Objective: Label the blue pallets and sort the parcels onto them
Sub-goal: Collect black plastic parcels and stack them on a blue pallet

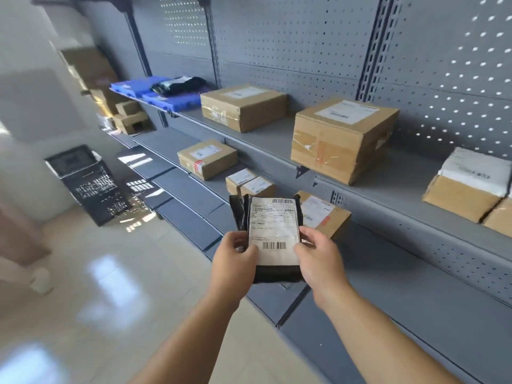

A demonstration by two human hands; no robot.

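Both hands — left hand (235, 252) and right hand (318, 256) — grip a black mailer (273, 234); one dark parcel (180, 84) already lies on the blue pallets (166, 99), cardboard boxes (343, 134) remain shelved.

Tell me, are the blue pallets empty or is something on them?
Not empty. A dark plastic-wrapped parcel lies on the blue pallets, far along the upper shelf.

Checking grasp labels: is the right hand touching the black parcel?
Touching. The head view shows the right hand gripping the black parcel at its right edge, thumb on its front.
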